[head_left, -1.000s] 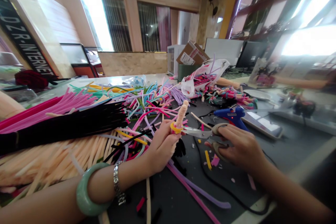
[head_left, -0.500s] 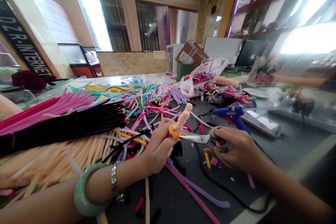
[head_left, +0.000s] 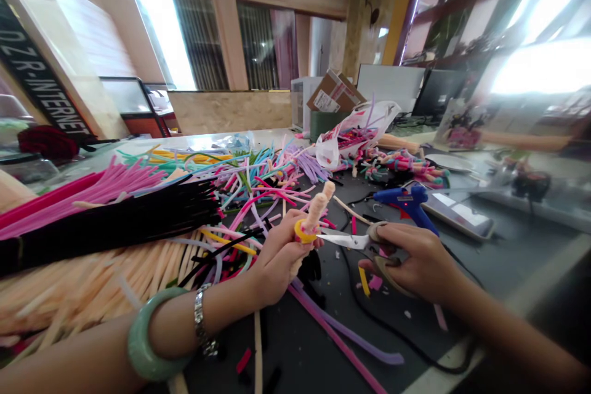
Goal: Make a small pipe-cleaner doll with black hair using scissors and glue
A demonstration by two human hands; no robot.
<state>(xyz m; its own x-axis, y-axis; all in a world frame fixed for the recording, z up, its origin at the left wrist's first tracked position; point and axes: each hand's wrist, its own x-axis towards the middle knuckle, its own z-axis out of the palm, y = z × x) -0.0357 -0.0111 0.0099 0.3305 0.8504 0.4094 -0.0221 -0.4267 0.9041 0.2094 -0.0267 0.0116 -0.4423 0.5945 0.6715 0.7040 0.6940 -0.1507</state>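
Between its thumb and fingers, my left hand point(head_left: 281, 258) grips a small pipe cleaner figure point(head_left: 316, 212). Two cream fuzzy stalks stick up from it, with a yellow band around their base; its lower part is partly hidden by the hand. My right hand point(head_left: 410, 252) has its fingers in the handles of a pair of scissors point(head_left: 346, 241). The blades look closed, and their tip points left, right by the yellow band. Whether the tip touches the band I cannot tell.
A blue glue gun point(head_left: 406, 198) and a phone point(head_left: 457, 214) lie to the right, with a black cord point(head_left: 397, 332) curving across the table. Black pipe cleaners point(head_left: 115, 221) and cream ones point(head_left: 92, 283) are heaped at left. A plastic bag point(head_left: 355, 129) stands behind.
The figure and my left hand have shifted very slightly left, and the scissors' tip now sits just beside the band. Both hands keep their hold.
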